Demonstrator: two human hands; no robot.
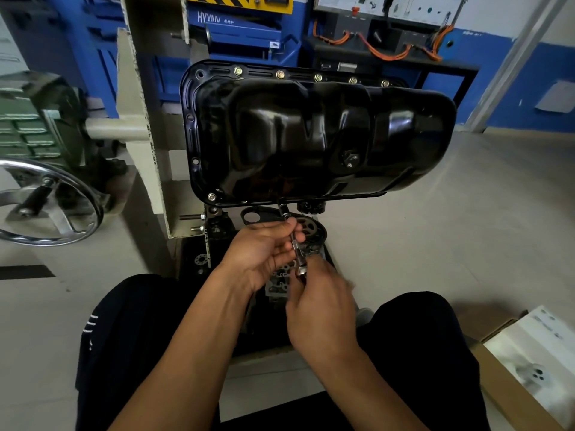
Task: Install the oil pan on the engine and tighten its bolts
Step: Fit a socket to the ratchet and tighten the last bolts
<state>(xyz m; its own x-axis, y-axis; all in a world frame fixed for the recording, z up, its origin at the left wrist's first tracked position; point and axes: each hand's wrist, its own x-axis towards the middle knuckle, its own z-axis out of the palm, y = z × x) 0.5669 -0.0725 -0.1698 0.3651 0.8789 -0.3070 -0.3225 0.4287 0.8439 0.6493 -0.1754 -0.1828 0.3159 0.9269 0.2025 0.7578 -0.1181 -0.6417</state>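
Right hand [320, 306], left hand [261, 253]: fingers [275, 228] grip driver [294, 241] under glossy black oil pan [311, 135].

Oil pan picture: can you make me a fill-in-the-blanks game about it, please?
1. The oil pan is shiny and ___ in colour.
2. The left hand pinches the socket tool higher up than the right hand, so the hand nearer the pan is the ___ one.
3. The cardboard box lies at the bottom ___ corner of the picture.

Missing words: black, left, right.
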